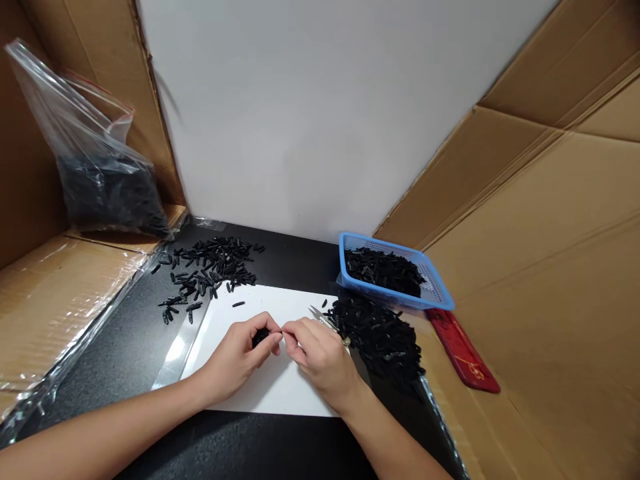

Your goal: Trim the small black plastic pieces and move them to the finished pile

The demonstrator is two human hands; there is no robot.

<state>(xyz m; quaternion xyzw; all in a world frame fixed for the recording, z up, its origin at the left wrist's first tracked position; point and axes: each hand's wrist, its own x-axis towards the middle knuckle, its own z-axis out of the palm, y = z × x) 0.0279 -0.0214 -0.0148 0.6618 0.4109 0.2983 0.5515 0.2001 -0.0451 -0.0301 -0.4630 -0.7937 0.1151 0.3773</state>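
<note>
Over a white board [290, 397], both of my hands meet at their fingertips. My left hand [237, 353] is curled around several small black rubbery-looking pieces [260, 336], its thumb and forefinger pinched. Fingers of my right hand [323, 357] are pinched together against the left fingertips. Something small and dark shows between the two hands, probably one black piece, mostly hidden. Just beyond my right hand lies a metal tool [323, 317] with two slim points, like small scissors, partly covered. A single black piece [239, 304] rests on the board's upper left.
Loose black pieces [220, 260] are scattered at the back left. A denser black heap [383, 337] lies right, below a blue basket [385, 295] of similar pieces. A red flat object [465, 353] is far right. A zip bag [110, 190] leans left. Cardboard walls [540, 220] stand around.
</note>
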